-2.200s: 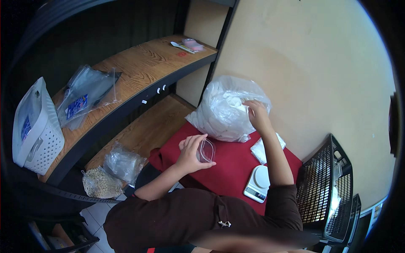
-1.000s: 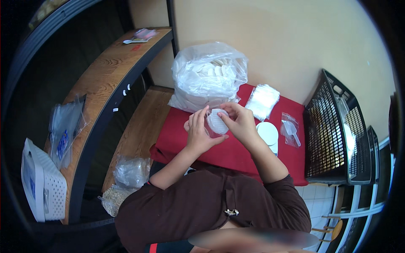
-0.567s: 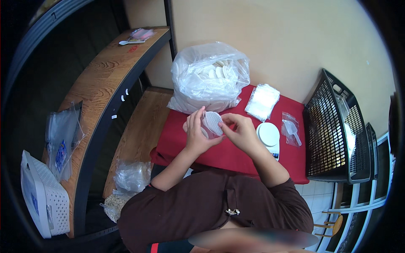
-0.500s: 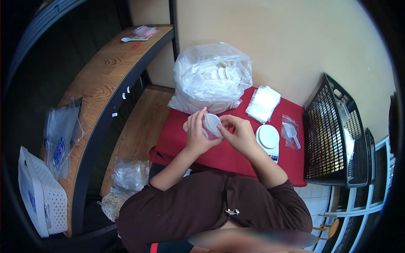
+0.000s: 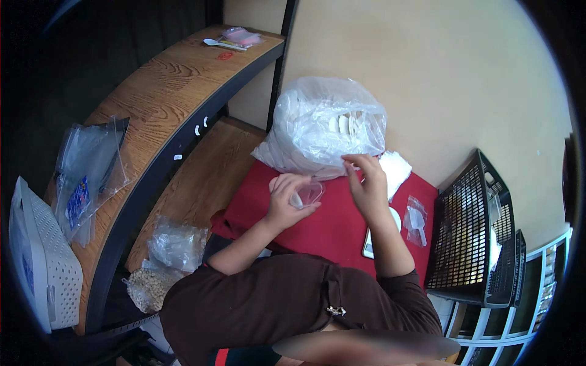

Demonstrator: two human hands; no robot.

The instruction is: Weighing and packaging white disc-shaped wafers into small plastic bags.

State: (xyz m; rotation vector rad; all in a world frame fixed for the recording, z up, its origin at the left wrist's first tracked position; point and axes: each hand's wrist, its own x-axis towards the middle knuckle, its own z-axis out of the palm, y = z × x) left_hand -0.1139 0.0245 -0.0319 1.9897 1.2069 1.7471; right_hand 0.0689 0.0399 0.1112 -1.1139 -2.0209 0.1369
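Observation:
My left hand (image 5: pixel 282 201) is closed round a small clear plastic bag (image 5: pixel 312 193), held with its mouth spread over the red cloth. A pale round piece shows inside it, beside my fingers. My right hand (image 5: pixel 370 186) is raised at the near right edge of a large clear plastic bag (image 5: pixel 299 131), fingers apart and nothing visible in them. Through that bag's opening, several white round discs (image 5: pixel 343 124) stand on edge. Behind my right forearm, a white kitchen scale (image 5: pixel 368 245) is partly hidden. A stack of clear bags (image 5: pixel 397 169) lies past my right hand.
A white scoop in a clear bag (image 5: pixel 415 222) lies on the red cloth (image 5: pixel 329 229). At right stands a black crate (image 5: pixel 461 235). A wooden shelf (image 5: pixel 152 91) on the left carries plastic bags (image 5: pixel 91 165) and a white perforated basket (image 5: pixel 64 283); bagged pale pieces (image 5: pixel 148 288) sit below.
My right hand has left the small bag and moved up and right toward the large bag. A round patterned disc at the small bag is no longer visible there. The whole view has shifted.

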